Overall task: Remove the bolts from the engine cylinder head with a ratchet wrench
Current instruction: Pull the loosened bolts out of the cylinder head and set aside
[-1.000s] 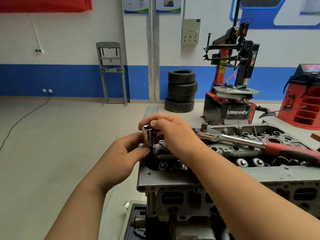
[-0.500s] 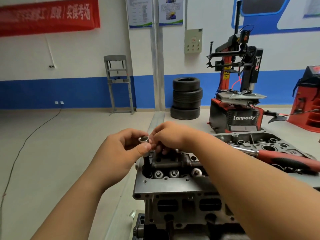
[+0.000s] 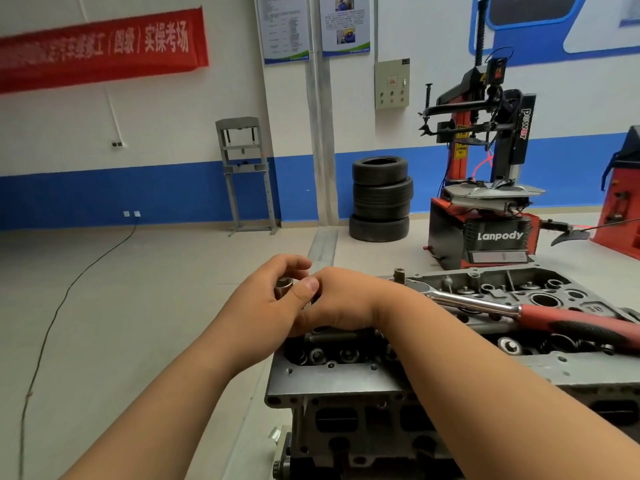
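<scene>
Both hands are meeting over the left end of the cylinder head (image 3: 339,379); the left hand (image 3: 266,303) is curling thumb and fingers round a silver socket (image 3: 284,283), pinching it upright; the right hand (image 3: 346,299) is resting against the left thumb, fingertips hidden, so their grip cannot be told; the ratchet wrench (image 3: 485,308) is lying across the head's top, red handle pointing right

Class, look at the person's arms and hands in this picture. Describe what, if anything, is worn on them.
The left hand and right hand are bare: no gloves, and no rings show. The left forearm and right forearm are bare too, with no sleeve, watch or wristband in view as far as the picture's edge.
</scene>
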Tool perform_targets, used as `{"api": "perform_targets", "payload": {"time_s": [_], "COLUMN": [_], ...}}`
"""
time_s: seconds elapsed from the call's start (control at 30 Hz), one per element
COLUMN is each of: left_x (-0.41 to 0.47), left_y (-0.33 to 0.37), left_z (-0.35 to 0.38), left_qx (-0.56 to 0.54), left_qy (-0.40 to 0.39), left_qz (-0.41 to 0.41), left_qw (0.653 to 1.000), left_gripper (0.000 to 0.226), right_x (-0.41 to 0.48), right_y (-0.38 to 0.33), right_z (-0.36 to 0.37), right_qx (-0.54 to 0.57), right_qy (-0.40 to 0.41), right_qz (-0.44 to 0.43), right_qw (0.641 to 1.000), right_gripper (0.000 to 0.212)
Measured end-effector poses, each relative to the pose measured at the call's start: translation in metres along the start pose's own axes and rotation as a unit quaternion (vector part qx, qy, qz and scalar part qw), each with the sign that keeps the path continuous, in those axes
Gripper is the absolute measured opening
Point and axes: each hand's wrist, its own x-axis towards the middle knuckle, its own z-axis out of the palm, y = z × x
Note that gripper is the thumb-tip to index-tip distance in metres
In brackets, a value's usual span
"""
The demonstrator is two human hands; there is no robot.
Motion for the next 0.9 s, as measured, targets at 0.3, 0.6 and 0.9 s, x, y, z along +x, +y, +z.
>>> {"api": "perform_targets", "payload": {"time_s": [0.3, 0.6, 0.9], "left_x": [-0.019, -0.012, -0.025], "left_y": [-0.013, -0.018, -0.022], "left_z": [-0.002, 0.004, 0.020], "left_qx": [-0.125, -0.135, -0.139], "left_qy": [0.084, 0.145, 0.084], "left_qz": [0.052, 0.002, -0.060], "left_qw": [0.987, 0.980, 0.985], "left_gripper": [0.041, 0.033, 0.016], "right_x": [-0.002, -0.002, -0.003], "right_y": [0.003, 0.006, 0.006], "right_z": [-0.003, 0.002, 0.000], "right_qx": [0.005, 0.050, 0.155], "right_qy": [-0.013, 0.008, 0.038], "right_qz": [0.018, 0.008, -0.002], "right_qw": [1.000, 0.999, 0.987], "right_gripper": [0.011, 0.027, 0.008]}}
